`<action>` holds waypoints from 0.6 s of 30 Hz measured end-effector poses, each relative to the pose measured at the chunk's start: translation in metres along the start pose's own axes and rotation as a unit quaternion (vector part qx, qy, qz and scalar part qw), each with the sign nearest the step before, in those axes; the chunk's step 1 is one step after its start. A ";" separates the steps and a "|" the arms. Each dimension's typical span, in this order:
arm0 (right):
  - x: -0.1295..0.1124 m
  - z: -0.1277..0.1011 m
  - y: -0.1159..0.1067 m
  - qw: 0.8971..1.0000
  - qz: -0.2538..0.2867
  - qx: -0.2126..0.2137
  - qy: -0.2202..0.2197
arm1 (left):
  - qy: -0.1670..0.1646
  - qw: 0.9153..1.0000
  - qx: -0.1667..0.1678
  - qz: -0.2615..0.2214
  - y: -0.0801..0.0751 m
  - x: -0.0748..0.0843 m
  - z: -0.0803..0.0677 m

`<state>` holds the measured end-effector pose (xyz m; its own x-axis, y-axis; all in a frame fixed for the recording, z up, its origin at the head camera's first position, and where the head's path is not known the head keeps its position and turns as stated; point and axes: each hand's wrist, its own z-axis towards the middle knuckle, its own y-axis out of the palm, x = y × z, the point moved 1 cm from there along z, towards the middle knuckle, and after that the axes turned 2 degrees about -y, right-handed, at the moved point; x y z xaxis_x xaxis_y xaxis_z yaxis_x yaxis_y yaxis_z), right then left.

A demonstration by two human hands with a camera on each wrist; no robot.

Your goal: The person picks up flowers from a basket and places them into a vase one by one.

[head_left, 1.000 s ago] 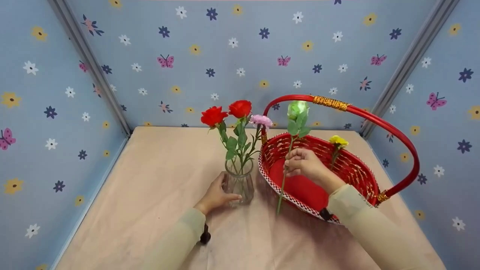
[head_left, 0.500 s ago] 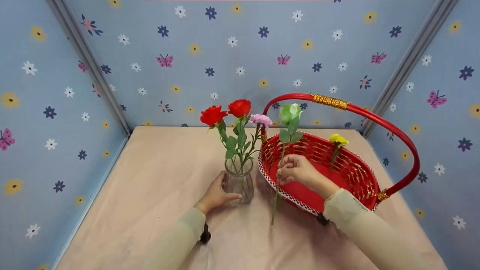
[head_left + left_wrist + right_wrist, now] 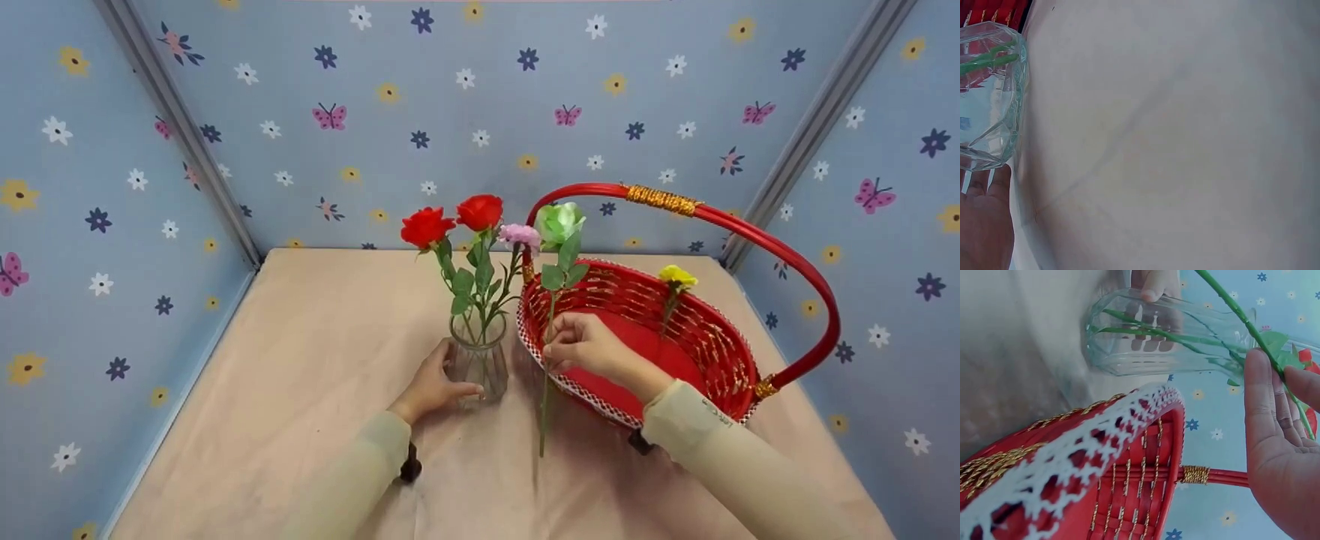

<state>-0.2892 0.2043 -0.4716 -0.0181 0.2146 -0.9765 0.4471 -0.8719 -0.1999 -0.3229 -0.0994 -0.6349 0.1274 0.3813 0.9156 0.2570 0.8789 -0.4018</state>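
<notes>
**Green rose held upright between vase and basket**

Nearest the viewer, two pale sleeves reach in from the bottom edge, each with a dark wrist strap half hidden under the cuff. The left hand (image 3: 431,386) curls around the base of the glass vase (image 3: 478,361), thumb on its near side. In the left wrist view only the heel of that hand and one corner of the vase show, so the fingers cannot be made out there. In the right wrist view the fingertips show through the glass on the far side of the vase.

The right hand (image 3: 585,346) pinches the stem of the green rose (image 3: 559,223) between thumb and fingers. The rose stands nearly upright just right of the vase, over the near left rim of the basket (image 3: 720,330). Its stem end hangs close above the table (image 3: 315,352); whether it touches cannot be told. The hand hides the middle of the stem.

The vase holds three flowers: two red roses (image 3: 450,219) and one pink flower (image 3: 519,235), partly covered by the green bloom. Their stems blur together inside the glass.

Farther right, one yellow flower (image 3: 676,277) leans on the basket's inner wall. The basket's red handle (image 3: 750,240) arches over it, and a sleeve cuts off its near right rim.
</notes>
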 end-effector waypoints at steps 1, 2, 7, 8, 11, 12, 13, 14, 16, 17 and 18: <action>-0.001 0.000 0.001 1.000 -0.003 -0.002 -0.002 | 0.000 1.000 -0.001 -0.001 0.000 0.000 0.000; -0.003 0.000 0.002 1.000 -0.006 -0.006 -0.006 | -0.001 1.000 -0.001 -0.002 0.000 0.001 0.000; -0.011 0.000 0.006 1.000 -0.021 -0.008 -0.023 | 0.004 1.000 -0.004 -0.010 0.000 0.002 0.000; -0.013 0.001 0.006 0.999 -0.023 -0.006 -0.027 | 0.006 1.000 -0.003 -0.012 0.000 0.002 0.000; -0.019 0.002 0.005 0.999 -0.024 0.002 -0.037 | 0.011 1.000 -0.002 -0.019 0.000 0.002 0.000; -0.022 0.003 0.005 0.999 -0.023 0.005 -0.040 | 0.011 1.000 -0.002 -0.020 0.000 0.002 0.000; -0.024 0.004 0.005 0.999 -0.022 0.008 -0.043 | 0.011 1.000 -0.001 -0.021 0.000 0.002 0.000; -0.027 0.005 0.005 0.999 -0.021 0.011 -0.046 | 0.011 1.000 -0.001 -0.022 0.000 0.002 0.000; -0.033 0.007 0.004 0.998 -0.020 0.016 -0.051 | 0.011 1.000 0.001 -0.023 0.001 0.002 -0.001; -0.036 0.008 0.004 0.998 -0.018 0.019 -0.053 | 0.011 1.000 0.002 -0.023 0.001 0.002 -0.001; -0.039 0.009 0.004 0.998 -0.016 0.021 -0.055 | 0.010 1.000 0.003 -0.024 0.001 0.002 -0.001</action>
<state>-0.2943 0.1885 -0.4351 -0.1314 0.1939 -0.9722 0.4061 -0.8841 -0.2312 -0.3212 -0.0983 -0.6332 0.1350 0.3326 0.9333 0.2576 0.8978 -0.3572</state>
